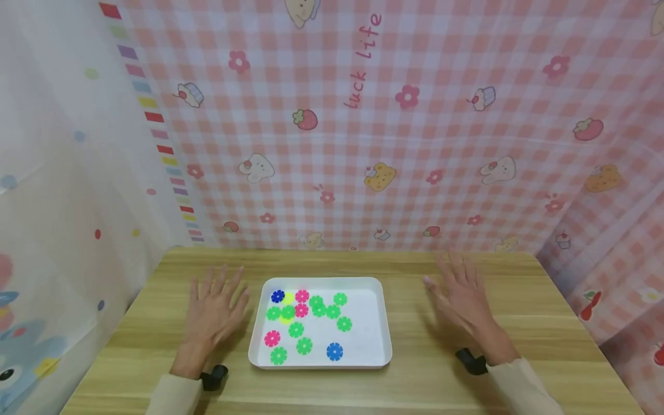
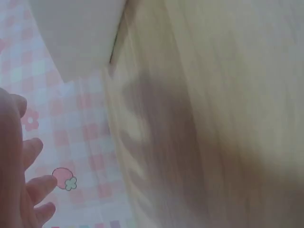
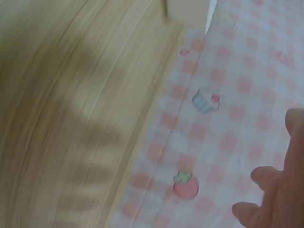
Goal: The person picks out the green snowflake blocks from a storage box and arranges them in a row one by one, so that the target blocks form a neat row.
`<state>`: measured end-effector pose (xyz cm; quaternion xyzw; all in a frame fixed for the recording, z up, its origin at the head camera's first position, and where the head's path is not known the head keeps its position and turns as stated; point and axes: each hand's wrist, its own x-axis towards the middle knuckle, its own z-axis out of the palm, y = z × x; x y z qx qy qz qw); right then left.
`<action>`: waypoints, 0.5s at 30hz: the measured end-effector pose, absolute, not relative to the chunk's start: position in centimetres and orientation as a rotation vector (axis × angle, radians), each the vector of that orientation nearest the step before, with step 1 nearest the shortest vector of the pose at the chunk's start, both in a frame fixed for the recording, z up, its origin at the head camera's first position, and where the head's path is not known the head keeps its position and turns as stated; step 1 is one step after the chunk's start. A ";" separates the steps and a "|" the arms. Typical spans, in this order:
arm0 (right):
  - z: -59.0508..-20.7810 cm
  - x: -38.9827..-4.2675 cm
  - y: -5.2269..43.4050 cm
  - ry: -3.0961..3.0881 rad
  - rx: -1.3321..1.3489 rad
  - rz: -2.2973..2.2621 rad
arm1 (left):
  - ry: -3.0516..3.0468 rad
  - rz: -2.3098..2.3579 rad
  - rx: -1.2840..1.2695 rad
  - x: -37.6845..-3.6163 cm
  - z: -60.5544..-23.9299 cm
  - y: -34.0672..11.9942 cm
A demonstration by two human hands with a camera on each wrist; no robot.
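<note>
A white tray [image 1: 376, 323] sits in the middle of the wooden table [image 1: 539, 346]. It holds several flat flower-shaped pieces: green ones [image 1: 304, 346], pink ones [image 1: 272, 338], two blue ones [image 1: 334, 351] and a yellow one partly hidden. My left hand [image 1: 214, 311] lies flat on the table just left of the tray, fingers spread, holding nothing. My right hand [image 1: 463, 295] hovers or rests to the right of the tray, fingers straight and spread, also holding nothing. In the wrist views only fingertips [image 2: 33, 190] [image 3: 266, 199] show, blurred.
A pink checked cloth [image 1: 394, 132] with cartoon prints hangs behind and to the right of the table. A white sheer curtain [image 1: 62, 190] hangs at the left. Black wrist mounts [image 1: 214, 377] [image 1: 471, 361] sit at both cuffs.
</note>
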<state>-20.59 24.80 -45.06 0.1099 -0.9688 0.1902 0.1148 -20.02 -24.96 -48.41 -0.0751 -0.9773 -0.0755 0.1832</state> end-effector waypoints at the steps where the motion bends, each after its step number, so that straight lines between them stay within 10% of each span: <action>1: -45.0 -20.7 24.5 -2.836 0.345 0.618 | -2.760 -0.249 -0.217 -20.1 -48.5 -24.8; 15: -44.1 -22.1 19.2 -2.748 0.521 1.254 | -2.848 -0.903 -0.237 -20.3 -49.5 -22.8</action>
